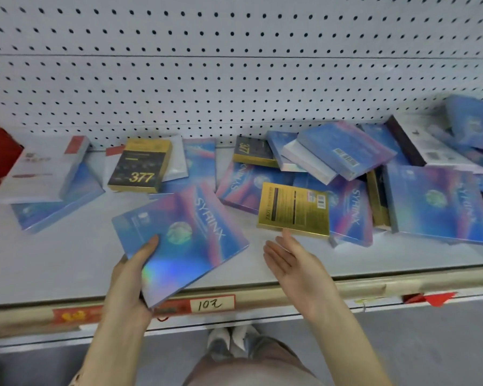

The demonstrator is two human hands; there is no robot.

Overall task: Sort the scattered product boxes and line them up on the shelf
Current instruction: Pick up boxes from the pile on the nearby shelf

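Head camera view, looking down at a white shelf backed by a white pegboard. The left hand grips a blue SYRINX box by its near corner, thumb lying on the shiny top face and fingers curled underneath. The box is tilted and sits over the front middle of the shelf.

The right hand is wide open, palm up, fingers straight. Its fingertips reach the near edge of a gold box; whether they touch it cannot be told. That gold box lies on top of other blue boxes.

Further blue boxes are heaped at angles across the right half of the shelf. Toward the back left, a black and gold box marked 377 lies flat. At the far left, a white box with red marks rests on another blue one.

A handwritten price tag is fixed to the shelf's front edge. The person's shoes show on the floor below.
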